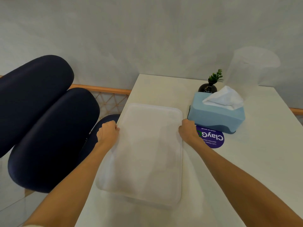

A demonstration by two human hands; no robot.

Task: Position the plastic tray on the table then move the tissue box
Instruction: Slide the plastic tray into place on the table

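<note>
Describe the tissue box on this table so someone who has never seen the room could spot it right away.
Start at the white table and look to its far right part, past the white plastic tray held by both hands. The tissue box sits there, in front of a small dark vase with a green sprig. It is the only light blue thing, with a white tissue sticking out of its top.

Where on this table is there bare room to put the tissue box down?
Bare table lies right of the tray, nearer than the purple sticker, and along the far edge left of the vase. The far right corner is crowded: tissue box, vase, clear jug.
</note>
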